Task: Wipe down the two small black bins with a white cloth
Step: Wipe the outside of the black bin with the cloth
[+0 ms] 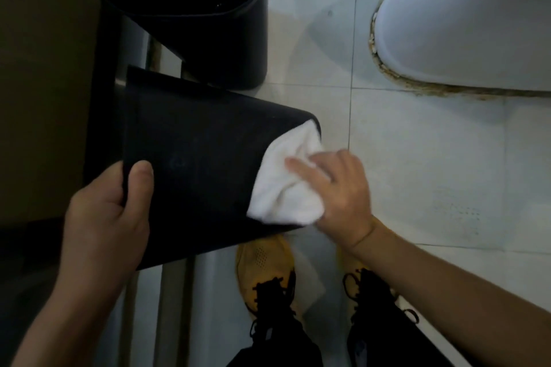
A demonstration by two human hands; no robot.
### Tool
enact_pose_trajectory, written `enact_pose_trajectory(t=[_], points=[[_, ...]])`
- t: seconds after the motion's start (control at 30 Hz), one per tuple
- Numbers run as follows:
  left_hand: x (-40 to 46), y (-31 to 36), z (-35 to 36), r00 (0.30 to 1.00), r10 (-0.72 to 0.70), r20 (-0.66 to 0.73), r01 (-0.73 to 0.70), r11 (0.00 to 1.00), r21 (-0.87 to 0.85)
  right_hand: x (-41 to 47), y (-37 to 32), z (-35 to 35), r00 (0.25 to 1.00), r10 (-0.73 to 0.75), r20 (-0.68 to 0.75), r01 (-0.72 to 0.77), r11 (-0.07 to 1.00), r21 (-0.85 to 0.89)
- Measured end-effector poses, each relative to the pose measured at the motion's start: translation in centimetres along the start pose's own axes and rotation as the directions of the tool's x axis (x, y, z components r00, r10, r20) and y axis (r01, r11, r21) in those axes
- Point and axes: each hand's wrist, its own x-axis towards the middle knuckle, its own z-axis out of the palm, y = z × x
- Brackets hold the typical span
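A small black bin (pixel 196 164) is held on its side in mid-air, its base pointing right. My left hand (pixel 110 214) grips its rim at the lower left, thumb on the outer wall. A crumpled white cloth (pixel 283 185) covers the bin's base end. My right hand (pixel 337 191) holds the cloth against that end, fingers curled over the fabric. The second black bin (pixel 238 33) stands upright on the floor behind, at the top of the view.
White floor tiles (pixel 417 158) spread to the right. A white toilet base (pixel 465 24) with stained sealant sits at the upper right. A dark wall or door panel (pixel 44 68) runs along the left. My feet in yellow shoes (pixel 262 265) are below the bin.
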Motion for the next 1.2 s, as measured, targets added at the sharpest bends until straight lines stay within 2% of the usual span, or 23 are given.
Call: enact_pose_trajectory(t=[0.13, 0.2, 0.3, 0.4, 0.43, 0.53, 0.6, 0.7, 0.77, 0.87, 0.93, 1.0, 1.1, 1.17, 1.2], points=[[-0.5, -0.1, 0.0, 0.999, -0.030, 0.016, 0.030, 1.000, 0.001, 4.2, 6.5, -0.3, 0.941, 0.340, 0.006, -0.334, 0.927, -0.173], [-0.5, -0.1, 0.1, 0.999, -0.034, 0.026, 0.034, 0.999, 0.005, 6.5, 7.3, -1.0, 0.914, 0.398, -0.081, -0.406, 0.904, -0.138], [-0.2, -0.2, 0.1, 0.999, -0.032, 0.036, 0.033, 0.999, -0.004, 7.1, 3.2, -2.7, 0.936, 0.322, -0.143, -0.314, 0.946, 0.080], [0.1, -0.2, 0.2, 1.000, -0.026, 0.001, 0.026, 0.999, -0.020, 3.9, -3.2, -3.1, 0.984, 0.166, -0.065, -0.148, 0.963, 0.224], [0.0, -0.3, 0.3, 1.000, -0.021, -0.001, 0.021, 1.000, -0.014, 2.5, -4.6, -2.6, 0.995, 0.094, -0.027, -0.086, 0.971, 0.222], [-0.6, -0.3, 0.5, 0.999, -0.046, 0.013, 0.046, 0.999, 0.001, 0.2, -5.4, -0.5, 0.997, -0.079, -0.002, 0.079, 0.995, 0.057], [-0.6, -0.5, 0.4, 0.999, -0.049, -0.005, 0.049, 0.999, -0.004, 0.7, -4.3, 0.4, 0.996, -0.084, -0.042, 0.086, 0.995, 0.049], [-0.6, -0.3, 0.1, 0.999, -0.048, 0.009, 0.048, 0.999, -0.006, 1.9, -2.3, 0.7, 0.999, -0.005, -0.039, 0.007, 0.998, 0.064], [-0.7, 0.0, 0.1, 0.997, -0.079, 0.018, 0.080, 0.996, -0.033, 2.9, 0.4, 0.6, 0.992, 0.127, 0.004, -0.127, 0.992, 0.019], [-1.0, 0.1, 0.3, 0.997, -0.080, -0.022, 0.079, 0.996, -0.044, 5.7, 5.0, -0.1, 0.903, 0.430, 0.014, -0.428, 0.901, -0.072], [-1.2, 0.0, 0.4, 0.996, -0.081, -0.027, 0.079, 0.996, -0.050, 6.9, 5.7, -1.1, 0.880, 0.474, -0.036, -0.475, 0.877, -0.065], [-1.1, -0.2, 0.5, 0.996, -0.087, -0.022, 0.086, 0.994, -0.068, 7.1, 3.3, -2.2, 0.912, 0.396, -0.107, -0.389, 0.918, 0.083], [-0.6, -0.4, 0.7, 0.996, -0.018, -0.090, 0.014, 0.999, -0.048, 5.9, -4.1, -2.7, 0.966, 0.248, -0.068, -0.218, 0.930, 0.296], [-0.3, -0.7, 0.9, 0.993, 0.029, -0.110, -0.031, 0.999, -0.010, 4.7, -7.7, -1.3, 0.995, 0.104, -0.004, -0.097, 0.945, 0.312], [-0.3, -1.0, 0.9, 0.994, 0.026, -0.104, -0.027, 1.000, -0.010, 4.2, -8.5, -0.5, 0.999, 0.032, 0.008, -0.033, 0.965, 0.260]])
